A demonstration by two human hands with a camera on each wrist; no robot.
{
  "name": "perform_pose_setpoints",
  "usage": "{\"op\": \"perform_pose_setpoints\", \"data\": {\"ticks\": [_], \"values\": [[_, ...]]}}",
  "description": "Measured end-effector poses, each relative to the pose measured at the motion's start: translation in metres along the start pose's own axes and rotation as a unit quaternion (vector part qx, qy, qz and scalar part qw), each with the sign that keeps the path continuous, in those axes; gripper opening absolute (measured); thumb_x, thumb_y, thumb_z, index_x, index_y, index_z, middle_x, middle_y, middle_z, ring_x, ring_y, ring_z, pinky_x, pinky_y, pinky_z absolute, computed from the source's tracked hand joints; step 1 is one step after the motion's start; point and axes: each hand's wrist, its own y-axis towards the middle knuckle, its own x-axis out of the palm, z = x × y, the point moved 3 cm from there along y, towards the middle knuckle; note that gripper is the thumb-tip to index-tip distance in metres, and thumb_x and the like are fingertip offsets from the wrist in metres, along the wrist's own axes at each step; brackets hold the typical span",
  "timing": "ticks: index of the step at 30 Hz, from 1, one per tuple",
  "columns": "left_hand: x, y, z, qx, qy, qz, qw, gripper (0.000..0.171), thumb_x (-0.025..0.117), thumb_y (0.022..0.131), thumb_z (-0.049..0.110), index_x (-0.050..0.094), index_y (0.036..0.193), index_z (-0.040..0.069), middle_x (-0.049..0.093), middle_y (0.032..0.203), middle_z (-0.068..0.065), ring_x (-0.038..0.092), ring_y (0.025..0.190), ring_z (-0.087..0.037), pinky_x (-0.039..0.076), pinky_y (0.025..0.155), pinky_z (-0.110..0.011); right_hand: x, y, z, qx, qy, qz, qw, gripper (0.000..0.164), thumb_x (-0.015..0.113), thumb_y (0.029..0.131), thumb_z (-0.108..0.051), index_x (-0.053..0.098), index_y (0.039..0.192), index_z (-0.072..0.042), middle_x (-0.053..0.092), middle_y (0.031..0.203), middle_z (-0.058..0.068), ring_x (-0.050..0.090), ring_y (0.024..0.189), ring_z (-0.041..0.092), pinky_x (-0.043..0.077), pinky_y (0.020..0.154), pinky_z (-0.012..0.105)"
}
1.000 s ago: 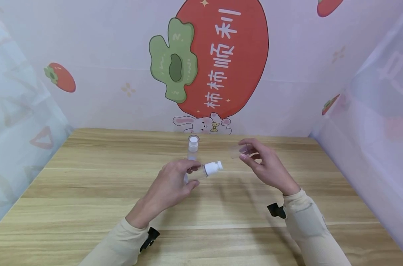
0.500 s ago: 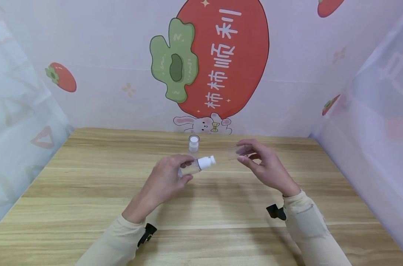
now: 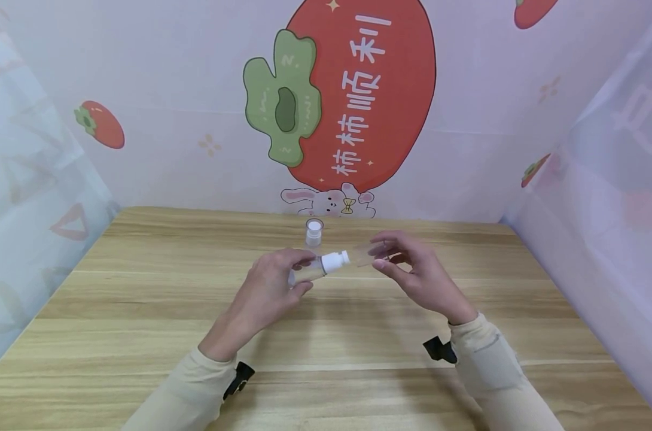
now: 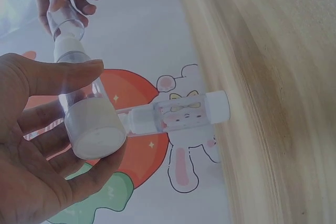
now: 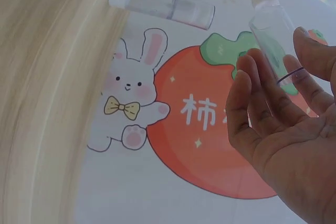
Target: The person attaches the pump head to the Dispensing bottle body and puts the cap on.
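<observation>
My left hand [image 3: 274,284] grips a small clear pump bottle [image 4: 94,121] round its body, tilted so its white pump head [image 3: 334,261] points right. Thumb and fingers of my right hand [image 3: 420,272] hold a clear cap [image 3: 365,254], its mouth facing the pump head. In the left wrist view the cap's rim stands right at the pump's tip. From the right wrist the same clear cap [image 5: 273,32] shows between the thumb and fingers. A second capped pump bottle [image 3: 314,232] stands upright behind the left hand, its lower part hidden in the head view.
The wooden table [image 3: 170,335] reaches back to a white printed backdrop [image 3: 186,167] with a large persimmon and a rabbit. Similar sheets hang at the left and right sides. Black wrist straps [image 3: 439,349] sit at both sleeves.
My right hand has moved left with the cap, closing on the pump head. The left hand first shifted slightly left with the bottle, then stayed almost still.
</observation>
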Motion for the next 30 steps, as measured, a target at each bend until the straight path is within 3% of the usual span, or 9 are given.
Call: {"op": "perform_pose_setpoints", "data": {"ticks": [13, 21, 30], "values": [[0.0, 0.0, 0.004, 0.014, 0.002, 0.004, 0.9999, 0.042, 0.089, 0.071, -0.004, 0.075, 0.11, 0.004, 0.075, 0.102, -0.005, 0.069, 0.086, -0.019, 0.055, 0.071, -0.039, 0.007, 0.0, -0.003, -0.006, 0.007, -0.003, 1.0, 0.039, 0.072, 0.093, 0.001, 0.06, 0.129, -0.007, 0.07, 0.114, 0.006, 0.068, 0.099, 0.017, 0.058, 0.083, 0.036], [0.003, -0.001, 0.006, 0.014, 0.001, 0.0, 0.9999, 0.042, 0.089, 0.071, -0.005, 0.075, 0.11, 0.003, 0.075, 0.102, -0.006, 0.07, 0.089, -0.021, 0.058, 0.075, -0.04, 0.01, 0.0, -0.003, -0.012, 0.005, -0.008, 1.0, 0.038, 0.071, 0.093, 0.0, 0.06, 0.129, -0.005, 0.07, 0.108, 0.005, 0.067, 0.096, 0.018, 0.058, 0.082, 0.036], [0.003, -0.003, 0.009, 0.016, 0.001, -0.007, 0.9999, 0.042, 0.089, 0.072, -0.003, 0.074, 0.111, 0.003, 0.075, 0.105, -0.009, 0.071, 0.091, -0.021, 0.059, 0.076, -0.042, 0.016, 0.0, -0.006, -0.007, 0.012, -0.018, 1.0, 0.039, 0.072, 0.094, -0.003, 0.06, 0.13, -0.01, 0.069, 0.107, 0.001, 0.067, 0.095, 0.017, 0.058, 0.082, 0.036]]}}
